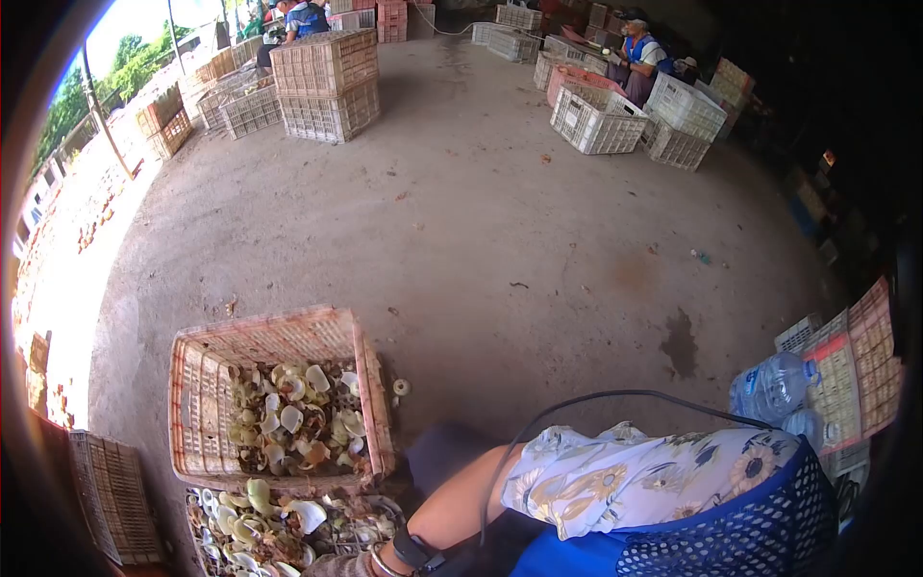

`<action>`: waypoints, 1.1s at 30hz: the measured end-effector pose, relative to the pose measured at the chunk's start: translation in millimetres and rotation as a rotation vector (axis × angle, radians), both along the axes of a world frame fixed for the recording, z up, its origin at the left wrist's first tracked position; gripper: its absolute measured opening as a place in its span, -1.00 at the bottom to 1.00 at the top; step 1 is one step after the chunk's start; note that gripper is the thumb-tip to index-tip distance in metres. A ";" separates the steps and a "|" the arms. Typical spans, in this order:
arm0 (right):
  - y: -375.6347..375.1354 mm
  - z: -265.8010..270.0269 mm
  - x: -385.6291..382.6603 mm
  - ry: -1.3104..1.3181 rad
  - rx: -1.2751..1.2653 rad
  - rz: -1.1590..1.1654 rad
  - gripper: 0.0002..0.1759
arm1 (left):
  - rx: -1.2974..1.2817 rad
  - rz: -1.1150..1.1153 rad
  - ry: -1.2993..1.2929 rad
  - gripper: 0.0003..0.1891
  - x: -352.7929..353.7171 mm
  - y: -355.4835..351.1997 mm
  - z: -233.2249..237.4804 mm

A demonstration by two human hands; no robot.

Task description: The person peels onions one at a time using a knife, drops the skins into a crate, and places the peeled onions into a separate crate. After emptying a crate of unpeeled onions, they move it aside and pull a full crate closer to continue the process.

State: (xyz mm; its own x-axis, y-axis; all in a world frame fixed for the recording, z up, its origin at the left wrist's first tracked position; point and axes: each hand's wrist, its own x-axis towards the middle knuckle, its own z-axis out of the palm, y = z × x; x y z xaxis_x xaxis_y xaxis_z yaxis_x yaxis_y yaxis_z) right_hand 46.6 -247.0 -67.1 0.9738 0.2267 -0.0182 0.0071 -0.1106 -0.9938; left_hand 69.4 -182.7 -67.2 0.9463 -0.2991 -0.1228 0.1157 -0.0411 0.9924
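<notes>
My right hand shows only in part at the bottom edge, in a brownish glove, with a dark watch and a light bangle at the wrist. Its fingers are cut off by the frame. The hand is nearest to a heap of shell halves in a lower crate, pale and greenish. Beyond it stands a stained pinkish crate, partly filled with more shells and broken pieces. My arm reaches in from the right, in a floral sleeve under a blue mesh vest. My left hand is out of view.
Crate stacks stand at the back left and back right, with people seated by them. A crate lies at the lower left. Water bottles and leaning crates are behind my shoulder. A black cord arches over my arm.
</notes>
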 end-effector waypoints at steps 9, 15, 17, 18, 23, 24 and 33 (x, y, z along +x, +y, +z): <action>10.8 12.2 4.2 0.039 -0.057 0.004 -0.65 | -0.009 0.042 0.000 -0.50 -5.0 22.6 4.0; 16.3 25.1 7.9 0.205 -0.133 -0.039 -0.66 | -0.018 0.061 0.005 -0.51 -8.9 32.4 8.6; 16.1 23.6 9.2 0.228 -0.150 -0.052 -0.66 | -0.026 0.068 0.012 -0.52 -10.0 34.2 9.9; 17.3 19.8 10.8 0.095 -0.152 -0.034 -0.68 | -0.027 0.072 0.009 -0.52 -9.3 34.1 10.3; 26.1 -7.5 18.3 -0.564 -0.136 0.061 -0.76 | -0.008 0.089 0.022 -0.53 -12.9 44.8 10.4; 25.5 -12.0 18.0 -0.593 -0.084 0.053 -0.72 | -0.011 0.095 0.025 -0.53 -13.8 46.9 9.3; 26.5 -24.0 18.4 -0.206 -0.378 -0.198 -0.76 | -0.017 0.146 0.006 -0.55 -18.4 97.4 3.9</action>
State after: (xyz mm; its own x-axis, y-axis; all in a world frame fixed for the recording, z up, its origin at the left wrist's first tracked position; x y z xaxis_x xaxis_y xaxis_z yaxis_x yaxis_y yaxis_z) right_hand 65.0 -220.5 -91.1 0.9896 0.0511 0.1342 0.1421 -0.4838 -0.8636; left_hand 51.0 -85.3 -63.3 0.9790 -0.1608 -0.1249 0.1254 -0.0070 0.9921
